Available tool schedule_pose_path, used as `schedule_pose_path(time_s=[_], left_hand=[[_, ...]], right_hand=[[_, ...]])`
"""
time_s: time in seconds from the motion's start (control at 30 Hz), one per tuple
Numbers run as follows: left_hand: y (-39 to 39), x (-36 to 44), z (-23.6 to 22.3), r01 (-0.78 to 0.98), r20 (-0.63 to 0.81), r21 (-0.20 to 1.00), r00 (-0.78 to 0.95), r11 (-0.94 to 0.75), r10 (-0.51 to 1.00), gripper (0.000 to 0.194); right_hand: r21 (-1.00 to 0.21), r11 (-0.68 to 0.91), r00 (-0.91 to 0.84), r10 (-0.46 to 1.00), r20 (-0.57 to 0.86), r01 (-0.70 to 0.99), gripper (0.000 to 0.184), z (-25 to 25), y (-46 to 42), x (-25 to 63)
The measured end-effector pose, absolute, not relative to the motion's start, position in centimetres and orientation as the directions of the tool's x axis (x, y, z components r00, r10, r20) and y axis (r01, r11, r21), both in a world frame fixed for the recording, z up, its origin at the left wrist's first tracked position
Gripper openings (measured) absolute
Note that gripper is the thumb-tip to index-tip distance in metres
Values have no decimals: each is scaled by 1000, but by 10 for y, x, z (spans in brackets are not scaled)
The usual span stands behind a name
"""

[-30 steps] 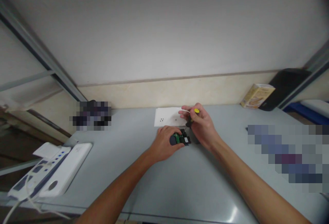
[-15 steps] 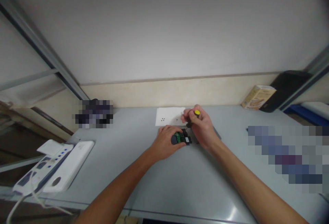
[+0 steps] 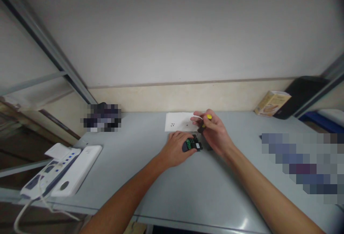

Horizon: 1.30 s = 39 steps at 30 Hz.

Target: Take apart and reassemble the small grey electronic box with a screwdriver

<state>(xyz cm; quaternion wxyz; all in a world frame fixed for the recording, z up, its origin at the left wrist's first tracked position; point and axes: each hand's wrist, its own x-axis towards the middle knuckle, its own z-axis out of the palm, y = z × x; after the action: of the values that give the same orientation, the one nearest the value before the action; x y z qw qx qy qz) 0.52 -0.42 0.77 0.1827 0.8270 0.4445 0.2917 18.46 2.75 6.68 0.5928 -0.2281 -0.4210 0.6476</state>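
Observation:
My left hand [image 3: 177,149] is closed around a small black device with an exposed green circuit board [image 3: 192,143], holding it against the table. In my right hand [image 3: 212,130] is a screwdriver [image 3: 209,118] with a yellow-capped, dark handle. It is tilted, its lower end pointing down toward the device's right side. Whether the tip touches the device I cannot tell. Just behind both hands lies a white sheet of paper [image 3: 177,119] with several tiny dark pieces on it, most grouped at the left. A dark object under my right hand is mostly hidden.
At the left of the grey table [image 3: 161,194] lie a white power strip [image 3: 51,173] with a cable and a white flat box [image 3: 77,171]. A yellow carton [image 3: 272,103] leans by a black panel [image 3: 298,96] at the back right. Blurred items sit on both sides.
My right hand's fingers have shifted on the screwdriver, and its handle now leans more to the right. The left hand keeps its hold on the device. The whole view has moved slightly.

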Motion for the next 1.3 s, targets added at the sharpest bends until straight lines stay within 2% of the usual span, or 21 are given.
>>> schedule_pose_path(time_s=[0.13,0.27,0.47,0.67,0.8,0.97,1.2,1.3], left_hand=[[-5,5,9,632,319,550,445,-546,837,38],[-5,5,10,640,310,541,452,-546,837,38],[-6,5,12,655,295,533,450,-536,843,37],[-5,5,10,643,310,538,450,-545,837,38],[-5,5,9,649,307,539,443,-538,842,37],[-7,5,13,651,298,537,449,-537,842,37],[-7,5,13,655,288,540,446,-528,848,36],[-7,5,13,655,289,544,441,-525,849,37]], right_hand=[[-792,89,-171,956,238,-604,28,67,30,183],[-770,7,-237,950,205,-638,34,69,31,184],[-818,38,-241,947,213,-575,22,68,29,189],[-796,71,-215,945,246,-601,29,66,31,188],[-773,-1,-234,953,192,-634,33,69,33,191],[-812,17,-260,944,206,-583,22,71,30,196],[-823,50,-261,936,236,-566,34,69,29,191],[-795,35,-237,946,222,-605,33,68,33,190]])
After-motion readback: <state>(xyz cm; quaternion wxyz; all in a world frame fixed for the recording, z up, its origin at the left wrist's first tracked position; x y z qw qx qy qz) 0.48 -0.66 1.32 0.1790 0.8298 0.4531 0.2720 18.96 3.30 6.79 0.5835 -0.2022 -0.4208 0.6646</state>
